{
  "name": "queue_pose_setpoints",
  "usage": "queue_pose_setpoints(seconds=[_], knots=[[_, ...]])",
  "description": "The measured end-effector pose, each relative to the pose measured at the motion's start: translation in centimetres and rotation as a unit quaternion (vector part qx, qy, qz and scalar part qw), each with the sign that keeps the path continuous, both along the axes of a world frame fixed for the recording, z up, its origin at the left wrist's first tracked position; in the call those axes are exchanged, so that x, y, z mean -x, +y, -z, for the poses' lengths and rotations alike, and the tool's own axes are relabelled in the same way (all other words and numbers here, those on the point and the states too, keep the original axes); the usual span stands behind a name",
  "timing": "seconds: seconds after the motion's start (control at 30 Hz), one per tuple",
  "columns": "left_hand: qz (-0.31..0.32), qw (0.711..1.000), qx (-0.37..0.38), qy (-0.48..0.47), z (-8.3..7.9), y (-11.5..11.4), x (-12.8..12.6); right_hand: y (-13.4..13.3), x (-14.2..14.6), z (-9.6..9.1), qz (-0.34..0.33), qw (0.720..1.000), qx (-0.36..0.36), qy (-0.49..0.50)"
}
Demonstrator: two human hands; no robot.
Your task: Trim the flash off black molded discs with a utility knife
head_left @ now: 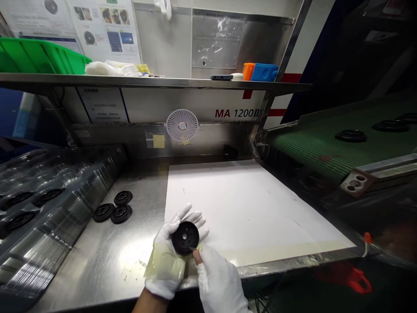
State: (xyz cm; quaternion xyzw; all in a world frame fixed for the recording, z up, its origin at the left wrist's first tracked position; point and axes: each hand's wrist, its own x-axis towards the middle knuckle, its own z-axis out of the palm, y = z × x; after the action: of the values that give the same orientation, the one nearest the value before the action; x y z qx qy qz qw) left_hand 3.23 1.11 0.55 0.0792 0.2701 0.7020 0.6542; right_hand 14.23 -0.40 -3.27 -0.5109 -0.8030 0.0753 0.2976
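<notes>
A round black plastic disc (184, 239) with a raised rim and a small centre hole rests in my left hand (171, 243), which wears a white glove. My left thumb lies along the disc's left side and the fingers support it from behind. My right hand (219, 276), gloved in white with a bare fingertip showing, is closed at the disc's lower right rim. From its pinch a small thin pointed tool (191, 248) pokes out against the disc; most of it is hidden. Three similar black discs (121, 214) lie on the metal table to the left.
A stack of clear plastic trays (58, 226) holds more discs at left. White paper (241, 204) covers the metal table (137, 248). A green conveyor (312, 152) carries discs at right. A fan (182, 125) sits below the shelf (182, 82), which holds a green bin (39, 56).
</notes>
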Motion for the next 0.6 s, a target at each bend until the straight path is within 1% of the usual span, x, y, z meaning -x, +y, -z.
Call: queue_pose_setpoints(seconds=[0.03,0.07,0.1,0.2,0.33,0.43,0.5,0.6], knots=[[0.030,1.000,-0.008,-0.006,0.0,-0.1,0.3,0.2,-0.3,-0.2,0.000,1.000,0.005,0.009],[0.044,0.999,-0.016,-0.010,-0.1,-0.2,0.5,0.4,-0.6,-0.3,0.000,1.000,0.013,0.016],[0.043,0.999,-0.024,-0.011,-0.1,-0.2,0.5,0.5,-0.8,-0.4,0.000,1.000,0.021,0.020],[0.003,1.000,-0.021,-0.005,0.0,0.2,0.2,0.6,-1.0,-0.4,0.006,0.999,0.026,0.020],[-0.052,0.999,0.005,-0.007,0.4,1.0,-0.6,0.1,-0.3,0.4,0.007,1.000,-0.012,-0.007],[-0.075,0.997,0.005,-0.013,0.3,1.0,-0.6,-0.3,0.4,0.8,0.003,0.999,-0.037,-0.032],[-0.049,0.999,0.009,-0.004,0.2,0.6,-0.2,-0.3,0.5,0.8,-0.002,0.999,-0.036,-0.024],[0.033,0.999,0.017,0.007,0.1,-0.2,0.6,-0.1,0.2,0.6,-0.014,1.000,-0.005,0.007]])
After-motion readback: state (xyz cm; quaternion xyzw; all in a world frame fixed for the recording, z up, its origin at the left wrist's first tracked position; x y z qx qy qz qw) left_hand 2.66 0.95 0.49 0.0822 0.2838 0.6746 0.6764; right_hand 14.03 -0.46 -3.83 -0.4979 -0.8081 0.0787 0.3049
